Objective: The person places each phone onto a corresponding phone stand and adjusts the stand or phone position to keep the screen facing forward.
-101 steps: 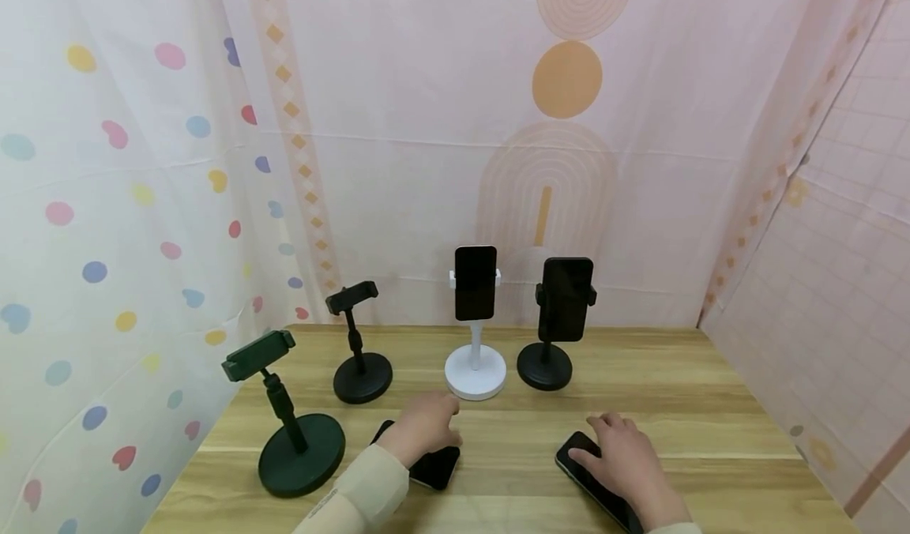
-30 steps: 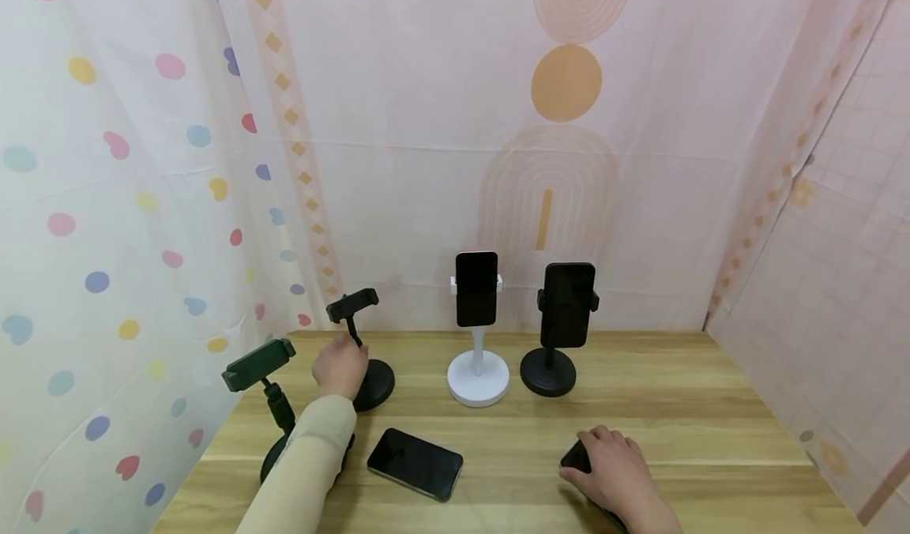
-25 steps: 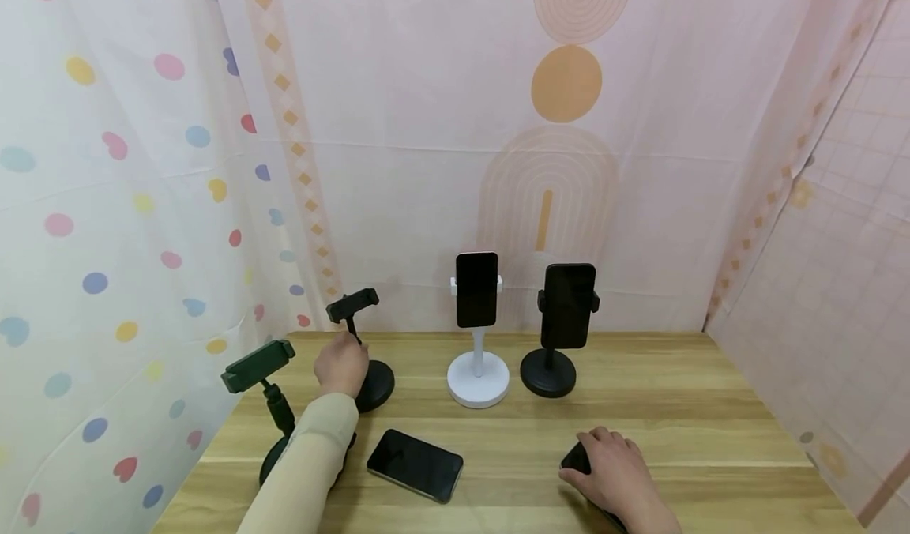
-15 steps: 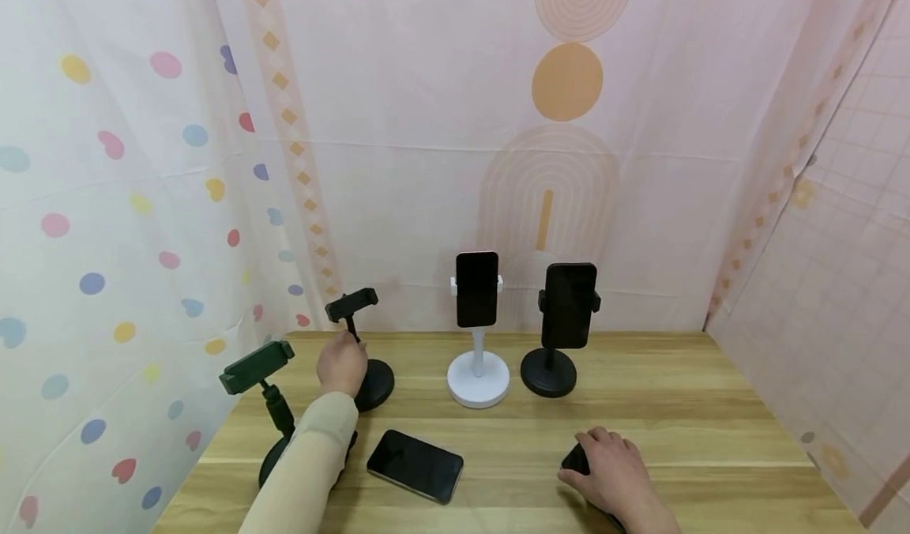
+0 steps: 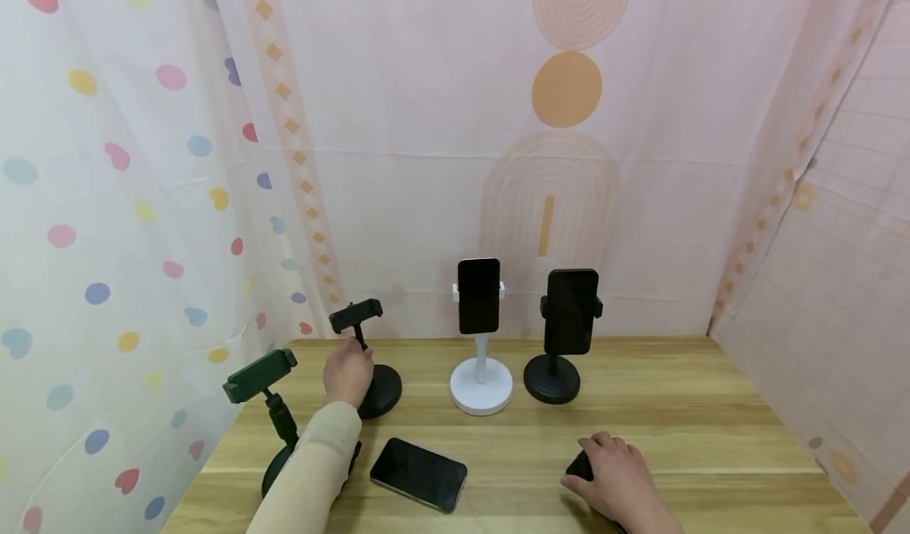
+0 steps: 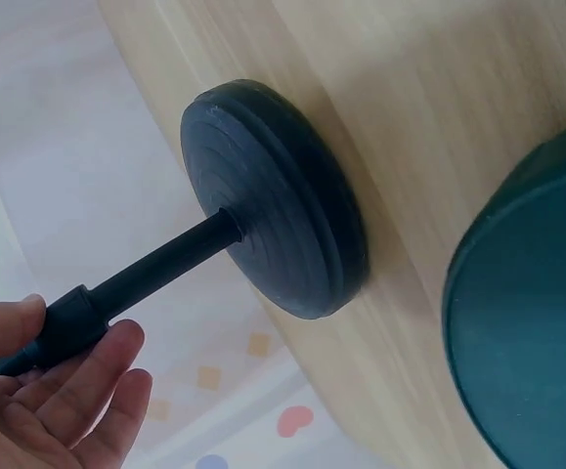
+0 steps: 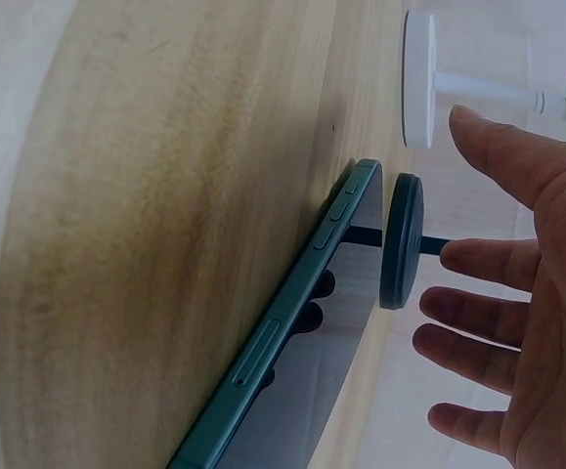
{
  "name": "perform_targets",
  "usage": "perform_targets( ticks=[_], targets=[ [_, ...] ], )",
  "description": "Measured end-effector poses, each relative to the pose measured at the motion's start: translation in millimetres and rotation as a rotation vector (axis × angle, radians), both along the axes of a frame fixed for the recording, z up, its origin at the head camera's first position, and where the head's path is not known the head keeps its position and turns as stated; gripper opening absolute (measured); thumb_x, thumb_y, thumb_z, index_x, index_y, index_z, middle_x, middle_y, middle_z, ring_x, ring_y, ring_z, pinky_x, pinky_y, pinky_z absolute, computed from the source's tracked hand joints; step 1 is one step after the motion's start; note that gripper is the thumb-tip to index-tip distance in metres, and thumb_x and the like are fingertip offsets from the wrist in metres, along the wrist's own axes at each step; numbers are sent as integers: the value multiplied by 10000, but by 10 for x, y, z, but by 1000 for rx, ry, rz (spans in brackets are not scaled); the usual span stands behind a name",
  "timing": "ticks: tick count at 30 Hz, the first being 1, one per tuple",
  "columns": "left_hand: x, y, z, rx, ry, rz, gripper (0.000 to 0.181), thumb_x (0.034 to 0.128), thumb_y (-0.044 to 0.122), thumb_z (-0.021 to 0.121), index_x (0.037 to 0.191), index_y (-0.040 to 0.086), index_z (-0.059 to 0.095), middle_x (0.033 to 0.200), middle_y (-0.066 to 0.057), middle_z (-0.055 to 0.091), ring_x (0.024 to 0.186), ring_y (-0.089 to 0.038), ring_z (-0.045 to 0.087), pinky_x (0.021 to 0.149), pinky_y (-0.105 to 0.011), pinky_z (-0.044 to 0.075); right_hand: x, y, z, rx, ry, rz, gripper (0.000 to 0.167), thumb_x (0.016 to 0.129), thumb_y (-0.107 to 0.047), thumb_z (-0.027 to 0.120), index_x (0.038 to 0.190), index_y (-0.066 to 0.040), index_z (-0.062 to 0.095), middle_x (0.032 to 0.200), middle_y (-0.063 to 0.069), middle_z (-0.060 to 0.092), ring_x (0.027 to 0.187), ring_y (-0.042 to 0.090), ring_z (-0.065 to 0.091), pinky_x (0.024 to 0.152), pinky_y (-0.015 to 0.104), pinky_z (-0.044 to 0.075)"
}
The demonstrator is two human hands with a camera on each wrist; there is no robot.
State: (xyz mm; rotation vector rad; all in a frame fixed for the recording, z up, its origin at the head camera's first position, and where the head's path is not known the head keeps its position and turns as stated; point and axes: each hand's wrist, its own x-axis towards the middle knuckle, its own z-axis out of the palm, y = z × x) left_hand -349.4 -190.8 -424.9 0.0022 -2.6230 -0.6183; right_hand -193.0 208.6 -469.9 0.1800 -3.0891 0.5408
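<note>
My left hand (image 5: 347, 374) grips the upright of a black phone stand (image 5: 382, 392) at the back left. Thumb and fingers close round its thick collar (image 6: 65, 324) in the left wrist view, and the clamp on top holds nothing. Low on the right, my right hand (image 5: 620, 480) hovers with spread, loosely bent fingers over a phone (image 5: 580, 466) lying on the table. The right wrist view shows a gap between those fingers and the phone's screen; the hand hides most of this phone from the head view. Another phone (image 5: 419, 475) lies face up in front of the left hand.
A green phone stand (image 5: 261, 376) stands at the left, its base partly behind my left sleeve. Toward the back, a white stand (image 5: 481, 387) and another black stand (image 5: 551, 380) each hold an upright phone. Patterned curtains (image 5: 398, 202) border the wooden table.
My left hand has left the middle phone and gone back and left to grip the black stand, which has lately shifted slightly toward me. The right hand stays above its phone.
</note>
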Motion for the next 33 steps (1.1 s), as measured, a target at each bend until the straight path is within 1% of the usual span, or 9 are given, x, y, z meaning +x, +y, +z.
perform_targets(
  ticks=[4,9,11,14,17,23,29,33],
  targets=[
    [51,59,46,-19,36,-33,222,985,120,599,918,-91,619,772,-213,639,641,-385,613,605,-518,516,2,-11,-1,-1,10,2,644,801,-501,783,1205,-14,664,1191,184,604,1119,431,555,933,630,397],
    [108,172,101,-42,82,-75,196,962,106,630,899,-79,616,750,-196,632,634,-385,611,600,-511,512,2,-18,5,-2,19,4,649,799,-506,782,1202,-12,665,1182,179,608,1110,426,560,928,628,402],
    [119,215,100,-49,96,-84,189,951,103,645,874,-67,619,741,-182,630,634,-377,611,596,-501,511,5,-15,5,-1,26,4,644,799,-502,784,1198,-10,667,1179,180,610,1105,425,563,924,627,404],
    [149,280,93,-50,93,-97,183,951,112,650,866,-48,627,729,-152,628,616,-340,605,570,-473,501,11,-9,2,0,35,2,637,799,-493,788,1194,-8,669,1177,181,613,1103,426,564,920,628,407],
    [178,337,62,-59,100,-111,182,952,121,654,846,-26,638,710,-122,617,601,-305,593,550,-447,486,18,-7,3,-2,39,0,636,797,-491,789,1191,-6,670,1172,181,616,1101,427,565,917,629,408],
    [260,430,36,-103,169,-156,160,924,97,690,819,-16,645,685,-104,596,598,-307,587,551,-453,486,20,-15,7,-1,46,-5,635,792,-494,793,1184,-9,673,1167,178,618,1098,419,570,923,620,411],
    [323,499,33,-128,173,-189,147,922,91,694,836,-14,639,690,-111,612,601,-316,603,551,-457,499,25,-24,16,-1,42,-4,635,793,-495,792,1187,-11,672,1169,177,619,1091,411,576,920,613,417],
    [352,554,46,-118,160,-211,144,933,98,680,845,-10,644,708,-111,620,625,-316,609,571,-456,500,29,-25,24,-3,40,-2,635,795,-493,790,1194,-14,671,1172,173,619,1092,406,577,919,611,419]
  ],
)
